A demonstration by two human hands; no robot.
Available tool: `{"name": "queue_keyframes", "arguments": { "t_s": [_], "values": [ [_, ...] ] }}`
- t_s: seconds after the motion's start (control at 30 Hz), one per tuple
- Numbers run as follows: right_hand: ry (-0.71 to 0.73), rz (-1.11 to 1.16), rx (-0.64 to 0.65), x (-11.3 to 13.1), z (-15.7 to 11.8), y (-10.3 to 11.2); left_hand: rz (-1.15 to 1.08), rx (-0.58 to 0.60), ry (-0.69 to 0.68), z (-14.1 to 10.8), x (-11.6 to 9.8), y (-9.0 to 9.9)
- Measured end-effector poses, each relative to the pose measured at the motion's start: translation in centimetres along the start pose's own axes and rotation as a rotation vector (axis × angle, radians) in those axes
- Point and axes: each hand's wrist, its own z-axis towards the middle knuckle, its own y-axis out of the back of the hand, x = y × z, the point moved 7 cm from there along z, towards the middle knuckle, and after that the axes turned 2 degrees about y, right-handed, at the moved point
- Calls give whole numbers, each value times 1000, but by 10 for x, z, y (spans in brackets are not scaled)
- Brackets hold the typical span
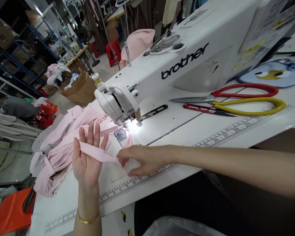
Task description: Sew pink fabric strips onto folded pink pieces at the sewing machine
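My left hand point(87, 157) is held palm up over the white sewing table point(142, 147), fingers spread, with a pale pink fabric strip point(98, 153) lying across the palm. My right hand point(140, 160) comes in from the right and pinches the strip's end, with a pale fabric piece under the fingers. A heap of pink fabric strips point(59, 160) lies just left of my left hand. Close beyond both hands stands the presser foot point(125, 123) of a white Brother sewing machine point(184, 62), its needle area lit.
Large red-and-yellow-handled scissors point(226, 98) and red thread snips point(206, 109) lie on the table to the right. A ruler scale point(142, 177) runs along the near edge. An orange stool point(12, 211) sits low left; a seated co-worker's striped sleeve point(17, 108) and cardboard boxes point(78, 88) lie beyond.
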Motion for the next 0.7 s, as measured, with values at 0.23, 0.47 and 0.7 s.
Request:
{"name": "queue_keyframes", "arguments": {
  "t_s": [0.23,0.47,0.7],
  "values": [
    [-12,-55,-184,-12,24,24,359,122,-474,-36,-32,-33],
    [-46,210,-68,9,35,31,408,62,-602,-45,-33,-30],
    [-79,554,-49,3,26,23,9,-57,-365,-23,-20,5]
  ]
}}
